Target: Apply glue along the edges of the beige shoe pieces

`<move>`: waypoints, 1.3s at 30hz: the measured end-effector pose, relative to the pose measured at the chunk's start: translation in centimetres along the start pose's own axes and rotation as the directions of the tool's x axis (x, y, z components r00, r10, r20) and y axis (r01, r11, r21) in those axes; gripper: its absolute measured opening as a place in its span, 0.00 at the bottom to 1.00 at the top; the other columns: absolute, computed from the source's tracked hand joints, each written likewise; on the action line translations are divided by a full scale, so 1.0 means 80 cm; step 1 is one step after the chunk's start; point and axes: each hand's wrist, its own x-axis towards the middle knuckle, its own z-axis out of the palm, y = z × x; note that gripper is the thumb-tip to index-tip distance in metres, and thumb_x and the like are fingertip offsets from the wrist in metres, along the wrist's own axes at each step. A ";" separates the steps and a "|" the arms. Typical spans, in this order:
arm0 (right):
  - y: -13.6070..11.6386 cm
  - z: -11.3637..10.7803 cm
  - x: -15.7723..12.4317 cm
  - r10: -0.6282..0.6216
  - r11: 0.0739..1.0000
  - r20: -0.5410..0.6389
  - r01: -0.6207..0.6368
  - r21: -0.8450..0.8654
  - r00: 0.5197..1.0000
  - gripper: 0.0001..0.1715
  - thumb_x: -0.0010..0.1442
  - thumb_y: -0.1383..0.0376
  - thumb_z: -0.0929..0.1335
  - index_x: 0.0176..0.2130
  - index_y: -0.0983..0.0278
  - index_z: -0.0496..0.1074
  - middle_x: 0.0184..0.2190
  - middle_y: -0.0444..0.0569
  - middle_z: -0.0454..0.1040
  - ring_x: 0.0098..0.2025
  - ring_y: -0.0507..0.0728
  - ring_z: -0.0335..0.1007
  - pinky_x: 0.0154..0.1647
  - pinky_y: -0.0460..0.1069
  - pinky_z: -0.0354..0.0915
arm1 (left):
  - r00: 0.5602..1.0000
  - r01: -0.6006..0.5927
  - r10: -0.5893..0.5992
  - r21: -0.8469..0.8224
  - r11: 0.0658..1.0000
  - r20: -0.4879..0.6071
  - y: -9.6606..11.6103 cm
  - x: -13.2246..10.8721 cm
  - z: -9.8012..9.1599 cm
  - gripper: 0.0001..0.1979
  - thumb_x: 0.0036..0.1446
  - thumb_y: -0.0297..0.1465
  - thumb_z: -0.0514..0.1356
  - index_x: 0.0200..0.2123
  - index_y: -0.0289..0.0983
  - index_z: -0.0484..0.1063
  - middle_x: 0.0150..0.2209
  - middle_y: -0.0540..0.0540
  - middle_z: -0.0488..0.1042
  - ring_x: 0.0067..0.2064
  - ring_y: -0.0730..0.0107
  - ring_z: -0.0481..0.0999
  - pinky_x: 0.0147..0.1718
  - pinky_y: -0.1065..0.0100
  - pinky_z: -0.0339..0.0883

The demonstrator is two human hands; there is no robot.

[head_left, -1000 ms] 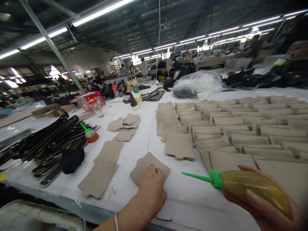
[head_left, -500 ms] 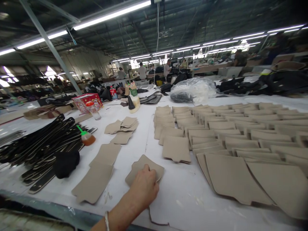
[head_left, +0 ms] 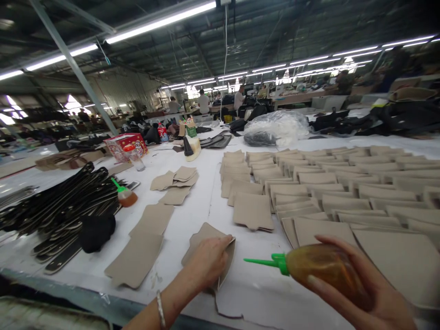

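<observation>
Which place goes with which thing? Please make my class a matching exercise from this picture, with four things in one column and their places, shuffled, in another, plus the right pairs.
Things:
1. Large amber bottle
2. Small amber bottle
3. Left hand
4. Clear plastic bundle

Places:
A. Touching a beige piece on the table
B. Beyond the rows of beige pieces
C. In the right hand
D. Beside the pile of black strips

Right pairs: 1-C, 2-D, 3-A, 4-B
</observation>
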 end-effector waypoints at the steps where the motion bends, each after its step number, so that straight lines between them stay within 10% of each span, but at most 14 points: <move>1: -0.001 0.008 0.003 -0.034 0.999 0.036 0.035 -0.024 0.999 0.36 0.48 0.46 0.73 0.52 0.56 0.65 0.44 0.45 0.73 0.43 0.59 0.73 0.45 0.45 0.69 | 1.000 -0.005 0.005 -0.022 1.000 -0.008 0.000 -0.001 0.001 0.27 0.56 0.23 0.48 0.59 0.39 0.65 0.51 0.45 0.75 0.51 0.61 0.74 0.53 0.63 0.64; 16: 0.026 0.056 0.044 -0.590 0.674 0.313 0.668 -0.315 0.744 0.25 0.60 0.56 0.70 0.54 0.55 0.62 0.45 0.47 0.67 0.43 0.58 0.68 0.44 0.48 0.66 | 0.998 -0.009 0.006 -0.061 0.998 -0.054 0.005 -0.009 -0.004 0.19 0.57 0.26 0.48 0.48 0.43 0.71 0.41 0.45 0.78 0.44 0.58 0.76 0.43 0.64 0.65; 39: 0.049 0.043 0.057 -0.359 0.847 0.284 0.438 -0.302 0.889 0.28 0.56 0.50 0.71 0.52 0.57 0.65 0.46 0.47 0.72 0.43 0.60 0.73 0.42 0.50 0.70 | 0.999 -0.005 0.004 -0.017 1.000 -0.049 0.003 -0.009 0.003 0.22 0.60 0.29 0.47 0.56 0.44 0.66 0.38 0.45 0.76 0.40 0.59 0.76 0.40 0.64 0.66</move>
